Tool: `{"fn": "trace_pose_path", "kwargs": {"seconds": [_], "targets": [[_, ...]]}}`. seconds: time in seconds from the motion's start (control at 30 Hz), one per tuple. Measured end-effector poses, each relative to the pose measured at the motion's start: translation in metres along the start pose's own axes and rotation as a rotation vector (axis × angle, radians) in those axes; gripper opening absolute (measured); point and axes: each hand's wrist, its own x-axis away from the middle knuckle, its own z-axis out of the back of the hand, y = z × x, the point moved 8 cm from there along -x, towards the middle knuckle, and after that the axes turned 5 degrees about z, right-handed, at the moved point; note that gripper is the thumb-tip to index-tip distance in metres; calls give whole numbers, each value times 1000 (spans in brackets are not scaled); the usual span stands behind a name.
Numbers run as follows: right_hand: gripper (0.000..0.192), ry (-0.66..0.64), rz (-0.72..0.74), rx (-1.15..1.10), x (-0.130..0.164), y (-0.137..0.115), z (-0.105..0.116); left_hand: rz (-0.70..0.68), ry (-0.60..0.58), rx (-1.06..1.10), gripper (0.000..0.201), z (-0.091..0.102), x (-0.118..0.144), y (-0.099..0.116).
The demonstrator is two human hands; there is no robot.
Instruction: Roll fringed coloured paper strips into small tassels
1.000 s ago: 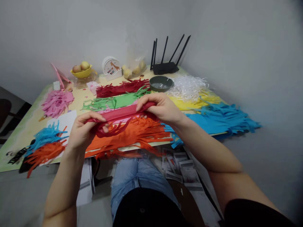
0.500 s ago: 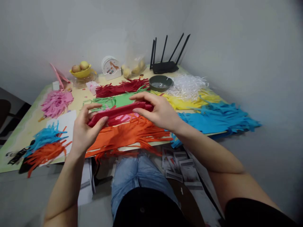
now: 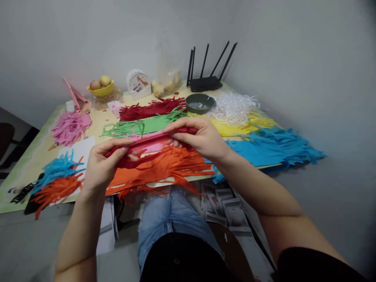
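Observation:
Stretched between my two hands is a strip of dark red tissue paper [image 3: 149, 141], held above the table. My left hand [image 3: 102, 162] pinches one end of it between thumb and fingers. The other end is pinched in my right hand [image 3: 199, 135]. A loose lower edge of the red paper sags below my left fingers. Under my hands lie orange fringed paper [image 3: 158, 168] at the table's front edge and some pink paper [image 3: 154, 147]. Green fringed paper [image 3: 149, 125] and another dark red fringed piece [image 3: 151, 109] lie behind them.
Blue fringed paper [image 3: 264, 149], yellow paper [image 3: 226, 127] and white shreds [image 3: 233, 109] cover the right side. A dark bowl [image 3: 199, 111] and a black router [image 3: 205, 84] stand behind. Pink fringe [image 3: 72, 127], blue and orange tassels [image 3: 57, 192] and a yellow fruit bowl [image 3: 100, 92] are left.
The red paper has gone from a rolled bundle to a taut upper edge with a loose part below. My left fingers have closed into a pinch, and my right fingers have curled under the paper.

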Motion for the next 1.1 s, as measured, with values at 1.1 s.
{"fn": "trace_pose_path", "kwargs": {"seconds": [1.1], "targets": [[17, -115, -90, -174, -2, 15, -8, 20, -6, 112, 15, -2, -1, -8]]}}
